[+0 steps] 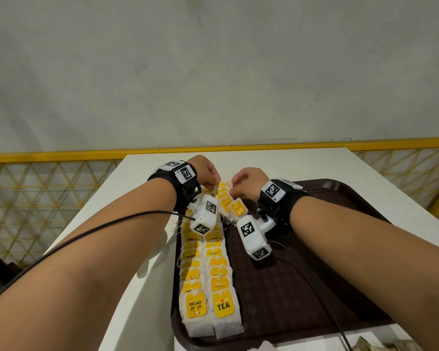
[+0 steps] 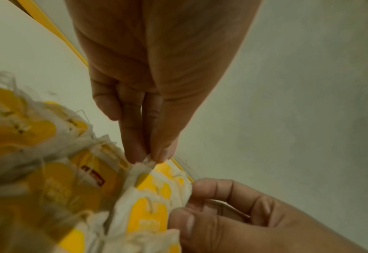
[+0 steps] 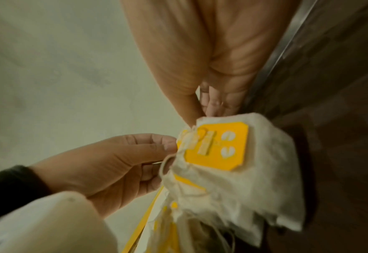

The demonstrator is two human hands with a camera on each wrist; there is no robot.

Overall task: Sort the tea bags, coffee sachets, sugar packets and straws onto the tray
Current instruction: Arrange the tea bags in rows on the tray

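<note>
Two rows of white tea bags (image 1: pixel 208 279) with yellow tags lie along the left side of the brown tray (image 1: pixel 340 249). At the far end of the rows, a small bunch of tea bags (image 1: pixel 232 207) is lifted between both hands. My left hand (image 1: pixel 213 184) pinches the paper edge of one tea bag (image 2: pixel 145 162) between thumb and fingertips. Thumb and fingers of my right hand (image 1: pixel 235 191) grip the bunch (image 3: pixel 232 162) by its top edge. No coffee sachets, sugar packets or straws are visible.
The tray sits on a white table (image 1: pixel 137 188) whose left edge runs close to the tea bag rows. Camera cables (image 1: pixel 314 279) trail from both wrists, one across the tray. Crumpled packaging (image 1: pixel 370 344) lies at the near edge. A yellow lattice fence (image 1: pixel 48 188) stands behind.
</note>
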